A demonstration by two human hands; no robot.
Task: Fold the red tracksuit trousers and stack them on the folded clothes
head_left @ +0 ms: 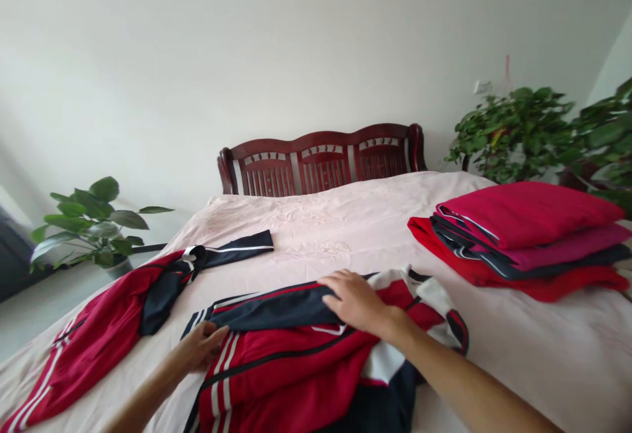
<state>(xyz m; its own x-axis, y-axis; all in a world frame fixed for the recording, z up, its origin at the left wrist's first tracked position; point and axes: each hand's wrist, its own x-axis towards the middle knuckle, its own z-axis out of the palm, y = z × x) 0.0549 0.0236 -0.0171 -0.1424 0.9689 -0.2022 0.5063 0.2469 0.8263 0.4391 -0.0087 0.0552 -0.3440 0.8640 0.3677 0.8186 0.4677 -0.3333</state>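
Observation:
A red, navy and white track jacket (pixel 296 360) lies spread on the pink bedsheet (pixel 345 222) right in front of me. My left hand (pixel 200 346) pinches the striped cuff end of its navy sleeve (pixel 266 311), which is folded across the jacket. My right hand (pixel 355 303) rests flat on that sleeve near the jacket's white collar, fingers spread and pressing down.
A second red and navy jacket (pixel 113 328) lies rumpled at the bed's left edge. A stack of folded red and navy garments (pixel 523 239) sits at the right. Behind stand a dark wooden headboard (pixel 320 160) and potted plants at left (pixel 93 222) and right (pixel 518 130).

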